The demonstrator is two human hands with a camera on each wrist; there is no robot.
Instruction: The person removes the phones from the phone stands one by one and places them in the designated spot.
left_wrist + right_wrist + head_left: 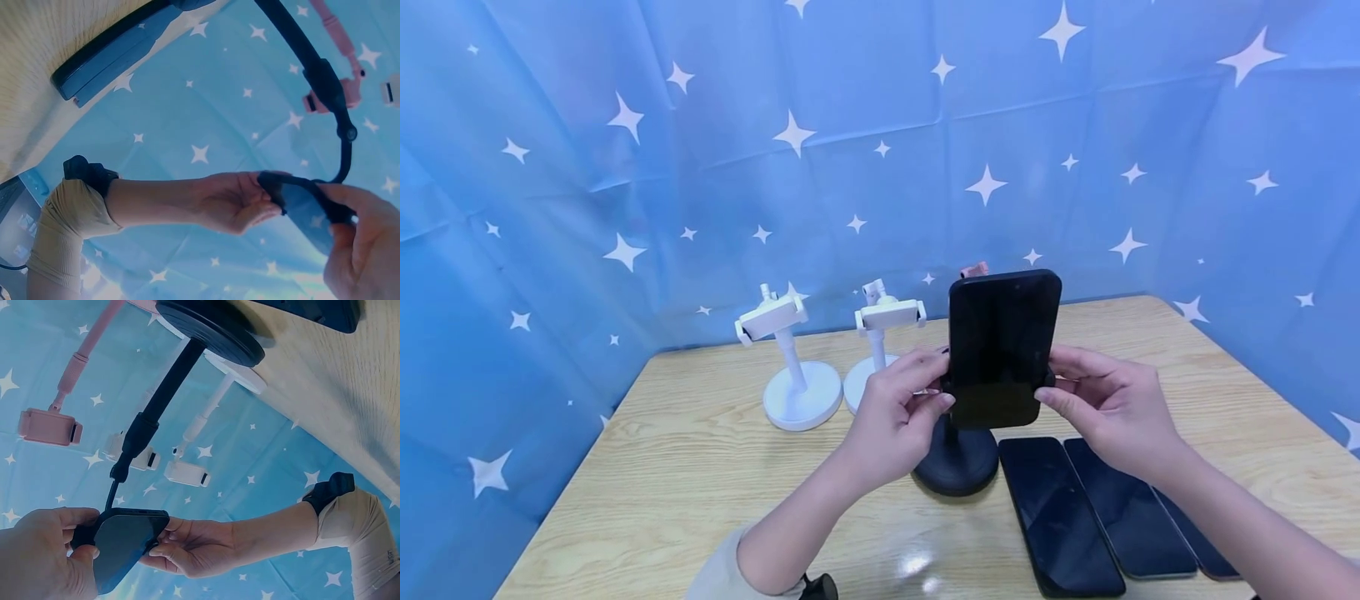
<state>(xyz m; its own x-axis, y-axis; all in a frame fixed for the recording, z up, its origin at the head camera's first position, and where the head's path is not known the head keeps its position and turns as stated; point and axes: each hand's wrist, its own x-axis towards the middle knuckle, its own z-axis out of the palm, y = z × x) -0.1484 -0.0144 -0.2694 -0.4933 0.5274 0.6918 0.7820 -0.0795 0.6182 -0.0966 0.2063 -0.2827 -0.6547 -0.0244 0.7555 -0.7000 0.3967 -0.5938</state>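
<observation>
A black smartphone (1004,346) stands upright, screen toward me, in the clamp of a black phone stand (953,462). My left hand (904,410) pinches the clamp's side at the phone's left edge, thumb in front. Opposite it, my right hand (1108,408) pinches the other clamp side at the right edge. From below, the right wrist view has the stand's black pole (169,387) rising to the held clamp. The left wrist view shows both hands around the clamp, with the phone (306,215) between them.
Two white phone stands (802,396) (891,315) stand left of the black one, and a pink stand (974,269) is mostly hidden behind the phone. Several dark phones (1060,517) lie side by side at the right front of the wooden table (700,467). A blue starred cloth (865,167) hangs behind.
</observation>
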